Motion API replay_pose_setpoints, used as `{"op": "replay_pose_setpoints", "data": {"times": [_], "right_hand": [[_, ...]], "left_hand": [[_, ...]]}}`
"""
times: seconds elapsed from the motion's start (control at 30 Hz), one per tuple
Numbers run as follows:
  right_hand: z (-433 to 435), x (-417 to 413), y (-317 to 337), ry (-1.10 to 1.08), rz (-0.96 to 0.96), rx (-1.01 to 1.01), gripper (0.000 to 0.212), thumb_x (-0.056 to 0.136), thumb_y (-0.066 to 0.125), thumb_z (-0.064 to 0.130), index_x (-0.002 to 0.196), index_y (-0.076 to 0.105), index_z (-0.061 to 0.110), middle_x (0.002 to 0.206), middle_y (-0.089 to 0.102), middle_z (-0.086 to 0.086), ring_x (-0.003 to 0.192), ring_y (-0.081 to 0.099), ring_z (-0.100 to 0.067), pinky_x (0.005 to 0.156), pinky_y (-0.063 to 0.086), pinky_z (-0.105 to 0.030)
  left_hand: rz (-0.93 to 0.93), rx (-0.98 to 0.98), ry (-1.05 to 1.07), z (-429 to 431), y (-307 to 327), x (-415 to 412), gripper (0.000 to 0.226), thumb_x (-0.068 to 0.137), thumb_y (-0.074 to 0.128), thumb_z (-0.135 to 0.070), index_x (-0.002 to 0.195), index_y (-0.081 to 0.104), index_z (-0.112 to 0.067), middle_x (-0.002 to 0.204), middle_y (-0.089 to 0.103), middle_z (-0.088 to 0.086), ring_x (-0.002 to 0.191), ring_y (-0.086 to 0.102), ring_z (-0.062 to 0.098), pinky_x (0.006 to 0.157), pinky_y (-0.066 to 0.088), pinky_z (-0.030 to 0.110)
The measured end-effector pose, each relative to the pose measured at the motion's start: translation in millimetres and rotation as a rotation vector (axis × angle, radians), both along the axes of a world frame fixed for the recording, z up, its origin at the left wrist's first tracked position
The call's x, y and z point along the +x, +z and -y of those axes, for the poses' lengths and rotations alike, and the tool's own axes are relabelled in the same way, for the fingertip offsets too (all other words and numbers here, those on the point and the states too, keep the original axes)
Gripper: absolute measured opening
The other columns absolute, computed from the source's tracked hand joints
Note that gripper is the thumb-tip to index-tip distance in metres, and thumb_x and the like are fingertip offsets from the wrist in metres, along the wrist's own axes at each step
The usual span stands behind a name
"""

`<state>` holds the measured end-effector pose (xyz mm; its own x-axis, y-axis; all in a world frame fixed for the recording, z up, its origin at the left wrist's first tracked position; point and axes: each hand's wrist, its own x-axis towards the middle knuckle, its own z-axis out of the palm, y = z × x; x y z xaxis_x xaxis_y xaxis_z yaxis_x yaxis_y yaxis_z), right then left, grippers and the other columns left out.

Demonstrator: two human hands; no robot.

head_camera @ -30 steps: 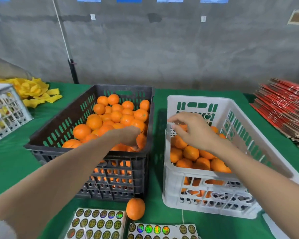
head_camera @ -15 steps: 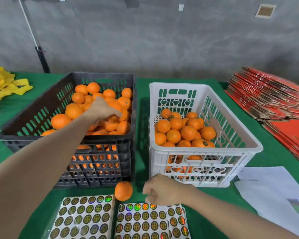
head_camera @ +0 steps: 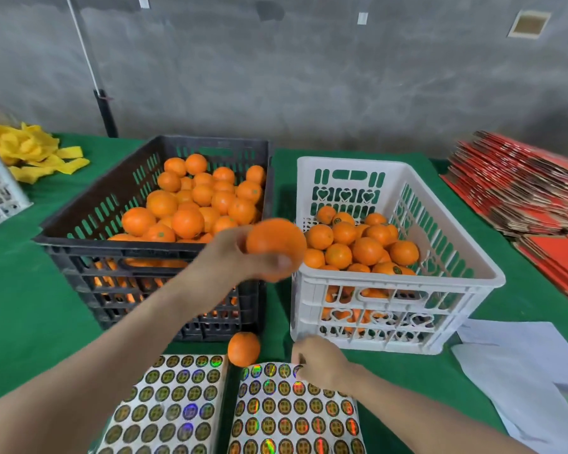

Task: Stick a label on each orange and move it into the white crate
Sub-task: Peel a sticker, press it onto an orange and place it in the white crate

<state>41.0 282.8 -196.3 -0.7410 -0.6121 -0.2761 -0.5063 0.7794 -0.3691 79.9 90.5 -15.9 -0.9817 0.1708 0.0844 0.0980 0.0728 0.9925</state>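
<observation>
The left hand [head_camera: 233,253] grips a round orange fruit [head_camera: 275,247] above the gap between the black slotted plastic crate [head_camera: 79,253] and the white plastic crate [head_camera: 466,267]. The right hand [head_camera: 322,360] rests curled fingers on the top edge of a sheet of round holographic labels [head_camera: 292,417]; whether they pinch one cannot be told.

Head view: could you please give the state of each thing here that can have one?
left hand, grips the held orange, raised before the crates.
right hand, fingers curled at the right label sheet's top row; a pinch is unclear.
black crate, open, heaped with oranges.
white crate, open, partly filled.
loose orange, resting on the green table.
left label sheet, flat, untouched.
</observation>
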Motion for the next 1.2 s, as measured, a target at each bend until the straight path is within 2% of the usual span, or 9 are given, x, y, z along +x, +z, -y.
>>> {"op": "replay_pose_setpoints", "data": {"times": [0.17,0.27,0.4,0.47,0.57,0.7,0.83,1.03,1.2], "right_hand": [[-9.7,3.7,43.5,-0.021,0.147,-0.234,0.012,0.092,0.056,0.009,0.1,0.064,0.01,0.08,0.054,0.006,0.071,0.05,-0.004,0.068,0.043,-0.017],[-15.7,6.0,83.8,0.023,0.141,-0.407,0.017,0.088,0.063,0.009,0.105,0.06,0.006,0.087,0.061,-0.008,0.077,0.055,-0.018,0.076,0.048,-0.035],[-24.6,4.1,121.7,-0.008,0.033,-0.58,0.017,0.081,0.073,0.011,0.091,0.063,0.001,0.085,0.064,-0.01,0.078,0.06,-0.017,0.07,0.048,-0.037],[-27.2,3.4,133.7,-0.055,0.019,-0.684,0.018,0.08,0.073,0.004,0.077,0.06,0.017,0.08,0.063,0.002,0.073,0.056,-0.003,0.07,0.044,-0.023],[-29.2,0.7,148.7,-0.1,0.052,-0.802,0.024,0.081,0.07,-0.001,0.079,0.064,0.022,0.092,0.07,-0.005,0.088,0.064,-0.011,0.084,0.049,-0.024],[-32.7,-2.4,162.0,-0.077,0.169,-0.842,0.024,0.084,0.067,0.001,0.092,0.07,0.024,0.094,0.072,0.0,0.076,0.065,-0.012,0.068,0.049,-0.019],[-29.1,-0.4,166.0,-0.043,0.239,-0.927,0.037,0.083,0.068,0.002,0.091,0.074,0.037,0.081,0.063,-0.035,0.077,0.059,-0.052,0.081,0.051,-0.052],[-22.5,1.6,163.3,-0.037,0.236,-0.958,0.025,0.079,0.072,0.003,0.089,0.071,0.026,0.065,0.066,0.006,0.063,0.058,-0.011,0.061,0.047,-0.024],[-21.8,-0.3,160.4,-0.025,0.241,-0.907,0.027,0.077,0.072,-0.003,0.091,0.065,0.018,0.067,0.058,0.012,0.062,0.051,-0.006,0.064,0.043,-0.019]], "left_hand": [[0.157,-0.181,-0.115,-18.0,-32.6,13.8,0.061,0.047,0.072,-0.05,0.095,0.073,-0.012,0.093,0.073,0.008,0.094,0.066,0.023,0.09,0.044,0.032],[0.27,-0.18,-0.215,-18.5,-36.1,15.1,0.044,0.05,0.068,-0.055,0.082,0.077,-0.027,0.087,0.074,-0.006,0.087,0.066,0.007,0.089,0.043,0.027],[0.3,-0.155,-0.257,-15.5,-32.6,8.3,0.078,0.049,0.075,-0.062,0.107,0.07,-0.008,0.11,0.072,0.007,0.109,0.063,0.024,0.104,0.041,0.039],[0.281,-0.122,-0.277,-14.1,-27.1,5.2,0.095,0.041,0.078,-0.072,0.111,0.069,-0.009,0.114,0.071,0.006,0.11,0.063,0.022,0.1,0.042,0.035],[0.251,-0.036,-0.293,-13.0,-19.8,1.5,0.093,0.039,0.079,-0.074,0.109,0.071,-0.014,0.116,0.07,0.006,0.111,0.063,0.022,0.099,0.044,0.034],[0.278,0.265,-0.267,-10.8,-16.4,-3.6,0.074,0.033,0.088,-0.064,0.095,0.078,-0.026,0.106,0.074,0.002,0.1,0.069,0.02,0.082,0.056,0.03],[0.343,0.467,-0.199,-8.1,-18.6,-8.0,0.087,0.02,0.093,-0.055,0.098,0.076,-0.02,0.103,0.074,0.01,0.094,0.071,0.027,0.073,0.059,0.036],[0.389,0.536,-0.212,-4.3,-21.8,-12.2,0.1,0.02,0.096,-0.048,0.107,0.064,-0.011,0.101,0.073,0.017,0.09,0.071,0.032,0.068,0.059,0.038],[0.366,0.502,-0.259,-0.8,-26.7,-16.1,0.078,0.024,0.095,-0.049,0.092,0.078,-0.016,0.097,0.073,0.015,0.087,0.072,0.03,0.07,0.059,0.037]]}}
